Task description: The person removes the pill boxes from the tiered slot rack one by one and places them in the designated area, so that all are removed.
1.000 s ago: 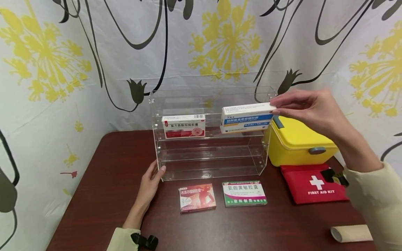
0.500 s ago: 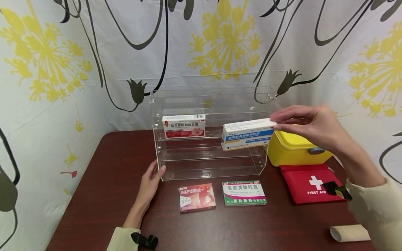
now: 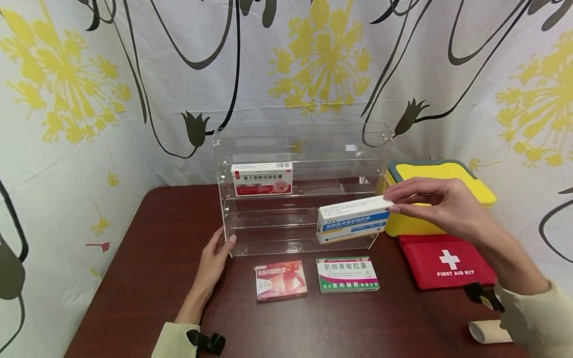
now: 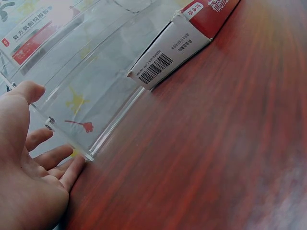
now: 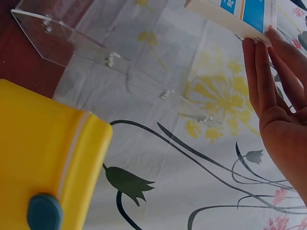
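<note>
My right hand [image 3: 436, 204] pinches the right end of a white and blue medicine box [image 3: 351, 223] between thumb and fingers. The box is held in front of the lower right of a clear acrylic display rack [image 3: 264, 247], its left end tilted slightly down. At the rack's lower left side, my left hand [image 3: 214, 266] grips the side panel, thumb at the front edge and fingers along the outer face. A red and white medicine box [image 3: 263, 181] stands on a rack shelf at left. On the table lie an orange-red medicine box [image 3: 282, 282] and a green and white one [image 3: 348, 275].
A yellow case [image 3: 443, 174] with a grey-trimmed lid stands right of the rack. In front of it lies a red first aid pouch [image 3: 429, 266]. A cardboard tube [image 3: 488, 332] rests near the right sleeve. Patterned curtain [image 3: 313, 59] hangs behind the table.
My right hand has lowered the white and blue box from the upper shelf level to the bottom of the rack, tilting it. The left hand has stayed at the rack's side.
</note>
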Available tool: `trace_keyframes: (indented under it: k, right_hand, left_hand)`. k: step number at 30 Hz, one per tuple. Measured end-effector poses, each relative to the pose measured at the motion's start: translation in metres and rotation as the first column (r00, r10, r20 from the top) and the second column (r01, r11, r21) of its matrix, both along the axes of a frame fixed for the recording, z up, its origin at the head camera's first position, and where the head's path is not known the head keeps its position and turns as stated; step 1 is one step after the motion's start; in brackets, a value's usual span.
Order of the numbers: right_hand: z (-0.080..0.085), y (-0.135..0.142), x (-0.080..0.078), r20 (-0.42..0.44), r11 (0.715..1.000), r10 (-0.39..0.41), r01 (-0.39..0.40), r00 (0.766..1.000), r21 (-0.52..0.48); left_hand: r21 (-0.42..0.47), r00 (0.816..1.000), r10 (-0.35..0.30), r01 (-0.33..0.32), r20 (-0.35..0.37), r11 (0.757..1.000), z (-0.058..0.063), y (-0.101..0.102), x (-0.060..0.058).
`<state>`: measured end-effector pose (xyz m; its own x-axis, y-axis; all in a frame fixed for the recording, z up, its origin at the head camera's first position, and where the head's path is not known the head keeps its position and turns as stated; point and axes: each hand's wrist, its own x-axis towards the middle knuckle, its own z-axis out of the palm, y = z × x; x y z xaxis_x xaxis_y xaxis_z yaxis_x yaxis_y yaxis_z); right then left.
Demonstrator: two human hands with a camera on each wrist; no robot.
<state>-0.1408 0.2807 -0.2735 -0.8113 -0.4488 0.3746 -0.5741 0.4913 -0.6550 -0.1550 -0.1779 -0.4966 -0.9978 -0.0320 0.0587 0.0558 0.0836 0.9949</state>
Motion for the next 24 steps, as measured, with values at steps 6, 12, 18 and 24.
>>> trace_keyframes:
  k: [6, 12, 18, 24]
  right_hand:
    - [-0.017, 0.001, 0.010, 0.074, 0.997, 0.057, -0.053, 0.996, -0.055]
    - [-0.034, 0.000, 0.020, 0.127, 0.999, 0.033, -0.029, 0.991, -0.038]
    - [-0.047, -0.003, 0.027, 0.087, 0.999, 0.036, -0.036, 0.996, -0.003]
    - [-0.061, -0.006, 0.031, 0.105, 0.999, 0.043, -0.043, 0.994, -0.003]
  left_hand:
    - [-0.004, 1.000, 0.007, -0.007, 0.009, 1.000, 0.001, 0.000, 0.000]
    - [-0.010, 1.000, 0.003, -0.002, 0.007, 1.000, 0.001, 0.000, 0.000]
    - [-0.010, 1.000, -0.003, 0.003, -0.001, 1.000, 0.002, 0.000, -0.001]
    - [0.012, 1.000, -0.003, 0.003, -0.010, 1.000, -0.001, 0.000, -0.001]
